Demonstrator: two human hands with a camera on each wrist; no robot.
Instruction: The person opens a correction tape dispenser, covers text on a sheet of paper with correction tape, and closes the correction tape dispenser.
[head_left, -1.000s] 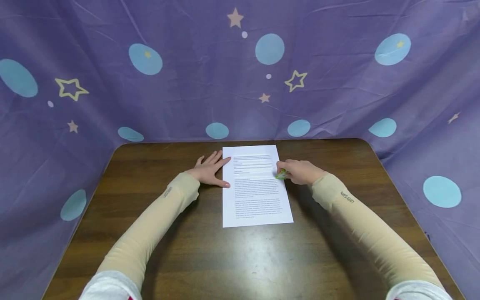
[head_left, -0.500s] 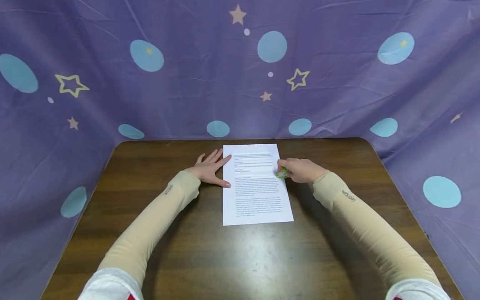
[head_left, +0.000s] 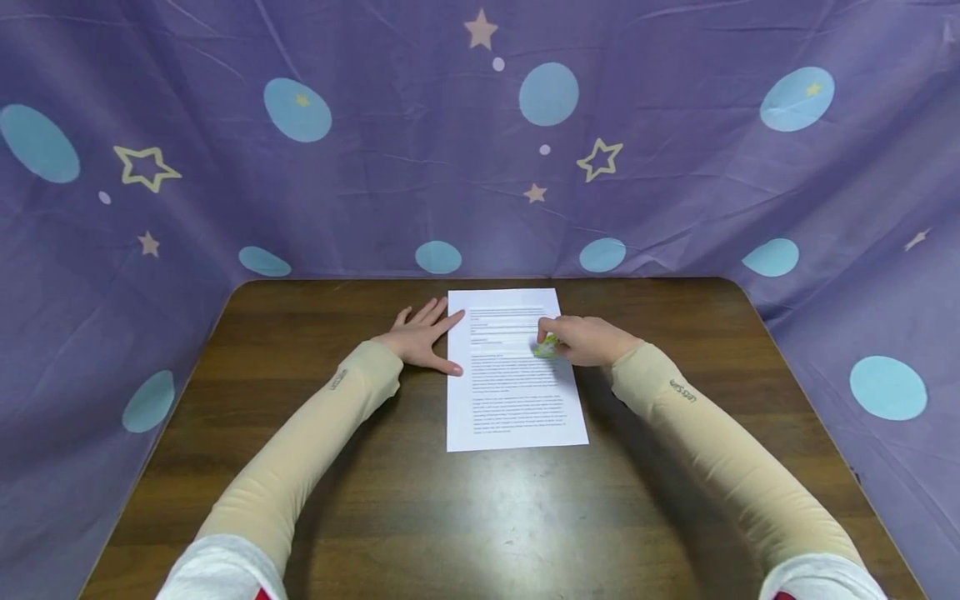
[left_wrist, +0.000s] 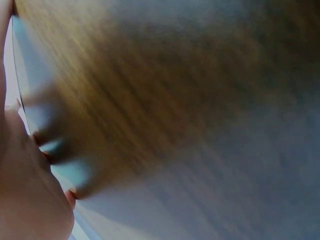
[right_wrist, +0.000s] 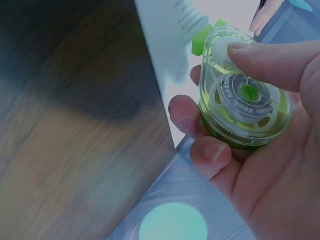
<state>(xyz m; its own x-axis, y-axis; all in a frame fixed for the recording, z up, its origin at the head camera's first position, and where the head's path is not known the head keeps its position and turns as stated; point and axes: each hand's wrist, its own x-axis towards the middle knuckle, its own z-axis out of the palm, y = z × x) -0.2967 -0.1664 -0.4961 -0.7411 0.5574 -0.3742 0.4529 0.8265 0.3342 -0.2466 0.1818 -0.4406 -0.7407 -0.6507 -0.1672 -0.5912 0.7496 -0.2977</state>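
Observation:
A white printed sheet (head_left: 517,412) lies flat on the table, its lines of text running across it. My left hand (head_left: 422,340) is spread at the sheet's left edge, with thumb and index fingertips on the paper. In my right hand (head_left: 592,340) is a see-through green correction tape (right_wrist: 245,100), gripped between the thumb on its top face and the curled fingers beneath. Its green tip (right_wrist: 201,40) points at the sheet. From the head, the correction tape overlaps the right part of the text, just above the large paragraph. Only part of the left hand (left_wrist: 35,185) shows in the left wrist view.
The brown wooden table (head_left: 360,500) spreads around the sheet, with rounded far corners. A purple curtain (head_left: 420,142) with stars and blue spots hangs behind it and along both sides.
My right hand has moved left with the correction tape, from the sheet's right edge in over the text. The left hand stays in place on the paper.

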